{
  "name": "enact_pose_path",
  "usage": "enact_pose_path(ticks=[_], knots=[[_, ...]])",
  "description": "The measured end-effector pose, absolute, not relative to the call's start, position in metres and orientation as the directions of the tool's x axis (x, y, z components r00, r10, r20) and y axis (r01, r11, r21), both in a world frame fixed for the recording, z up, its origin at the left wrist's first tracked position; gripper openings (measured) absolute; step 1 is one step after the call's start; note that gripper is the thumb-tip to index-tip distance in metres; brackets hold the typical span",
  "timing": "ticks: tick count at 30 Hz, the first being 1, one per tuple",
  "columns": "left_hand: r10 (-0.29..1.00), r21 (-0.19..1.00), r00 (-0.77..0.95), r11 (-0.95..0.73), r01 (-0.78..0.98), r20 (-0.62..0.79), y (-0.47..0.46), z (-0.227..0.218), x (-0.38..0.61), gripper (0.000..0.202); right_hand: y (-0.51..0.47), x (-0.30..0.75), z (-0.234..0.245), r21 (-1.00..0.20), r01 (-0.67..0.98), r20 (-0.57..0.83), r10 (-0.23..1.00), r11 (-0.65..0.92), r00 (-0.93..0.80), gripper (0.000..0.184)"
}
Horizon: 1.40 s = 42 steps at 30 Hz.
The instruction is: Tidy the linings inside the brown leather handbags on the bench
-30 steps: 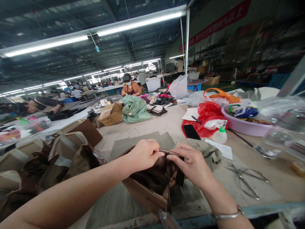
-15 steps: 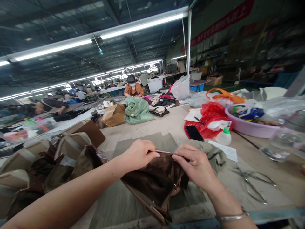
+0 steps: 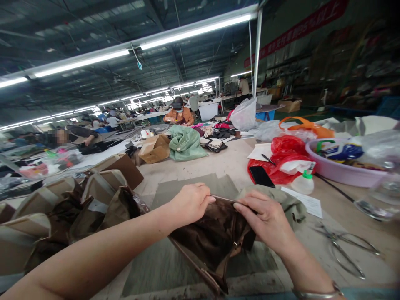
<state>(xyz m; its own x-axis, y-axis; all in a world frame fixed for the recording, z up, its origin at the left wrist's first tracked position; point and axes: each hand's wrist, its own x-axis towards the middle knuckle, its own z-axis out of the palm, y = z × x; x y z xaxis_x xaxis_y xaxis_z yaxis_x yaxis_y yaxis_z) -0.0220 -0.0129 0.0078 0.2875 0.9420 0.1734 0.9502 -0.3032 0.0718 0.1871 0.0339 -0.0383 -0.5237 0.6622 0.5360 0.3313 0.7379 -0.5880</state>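
A brown fabric bag (image 3: 215, 233) lies in front of me with its dark lining and a small metal zip pull showing. My left hand (image 3: 192, 202) is closed in a pinch on the far rim of the bag. A short way to the right, my right hand (image 3: 264, 212) grips the same edge between thumb and fingers, and the strip between them is taut. Under the bag is a grey-green sheet (image 3: 156, 258). Olive cloth (image 3: 289, 204) bulges out behind my right hand.
Scissors (image 3: 346, 246) lie open at the right. Beyond them are a phone (image 3: 261, 176), a red plastic bag (image 3: 289, 152), a small bottle (image 3: 303, 183) and a pink basin (image 3: 340, 168). Several part-made bags (image 3: 103, 187) crowd the left. A co-worker (image 3: 178, 114) sits across the table.
Both hands keep their pinch on the bag's rim. The whole view has shifted slightly, so things appear further right; the bag itself looks nearly unchanged.
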Motion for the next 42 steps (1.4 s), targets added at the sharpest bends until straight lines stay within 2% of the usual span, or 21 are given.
enact_pose_path(ticks=[5, 10, 11, 14, 16, 18, 22, 30, 34, 37, 38, 40, 42], knots=[[0.937, 0.026, 0.303, -0.312, 0.95, 0.174, -0.014, 0.007, -0.021, 0.025, 0.036, 0.191, -0.04, -0.495, 0.382, 0.537, 0.62, 0.781, -0.571, 0.028], [0.936, 0.016, 0.301, -0.309, 0.951, 0.181, -0.014, 0.008, -0.021, 0.025, 0.037, 0.199, -0.036, -0.47, 0.415, 0.474, 0.619, 0.779, -0.626, 0.025], [0.937, 0.018, 0.3, -0.308, 0.951, 0.18, -0.014, 0.008, -0.02, 0.025, 0.037, 0.2, -0.035, -0.47, 0.417, 0.468, 0.62, 0.778, -0.629, 0.028], [0.938, 0.022, 0.3, -0.309, 0.951, 0.176, -0.015, 0.009, -0.02, 0.025, 0.034, 0.198, -0.032, -0.483, 0.394, 0.487, 0.614, 0.782, -0.621, 0.051], [0.937, 0.022, 0.301, -0.31, 0.951, 0.178, -0.015, 0.008, -0.02, 0.025, 0.032, 0.192, -0.032, -0.49, 0.385, 0.506, 0.615, 0.782, -0.604, 0.055], [0.936, 0.02, 0.301, -0.31, 0.951, 0.182, -0.015, 0.007, -0.021, 0.026, 0.031, 0.184, -0.033, -0.484, 0.41, 0.519, 0.631, 0.773, -0.577, 0.049], [0.936, 0.023, 0.3, -0.309, 0.951, 0.184, -0.016, 0.007, -0.021, 0.027, 0.032, 0.17, -0.034, -0.462, 0.463, 0.508, 0.653, 0.757, -0.561, 0.022], [0.937, 0.018, 0.293, -0.302, 0.953, 0.19, -0.017, 0.009, -0.019, 0.026, 0.029, 0.168, -0.031, -0.382, 0.49, 0.556, 0.619, 0.783, -0.554, 0.03], [0.935, 0.024, 0.29, -0.301, 0.953, 0.202, -0.016, 0.008, -0.019, 0.024, 0.027, 0.17, -0.028, -0.394, 0.477, 0.526, 0.619, 0.785, -0.583, 0.03], [0.933, 0.038, 0.293, -0.307, 0.951, 0.207, -0.015, 0.006, -0.02, 0.025, 0.024, 0.168, -0.025, -0.378, 0.517, 0.522, 0.638, 0.768, -0.566, 0.042], [0.933, 0.044, 0.294, -0.309, 0.95, 0.209, -0.015, 0.006, -0.02, 0.025, 0.023, 0.166, -0.025, -0.363, 0.541, 0.521, 0.647, 0.759, -0.557, 0.041], [0.93, 0.067, 0.307, -0.326, 0.943, 0.201, -0.016, 0.008, -0.022, 0.027, 0.023, 0.162, -0.025, -0.337, 0.58, 0.497, 0.664, 0.741, -0.559, 0.027], [0.924, 0.098, 0.334, -0.356, 0.929, 0.186, -0.02, 0.011, -0.026, 0.027, 0.024, 0.159, -0.026, -0.323, 0.599, 0.475, 0.673, 0.732, -0.566, 0.024]])
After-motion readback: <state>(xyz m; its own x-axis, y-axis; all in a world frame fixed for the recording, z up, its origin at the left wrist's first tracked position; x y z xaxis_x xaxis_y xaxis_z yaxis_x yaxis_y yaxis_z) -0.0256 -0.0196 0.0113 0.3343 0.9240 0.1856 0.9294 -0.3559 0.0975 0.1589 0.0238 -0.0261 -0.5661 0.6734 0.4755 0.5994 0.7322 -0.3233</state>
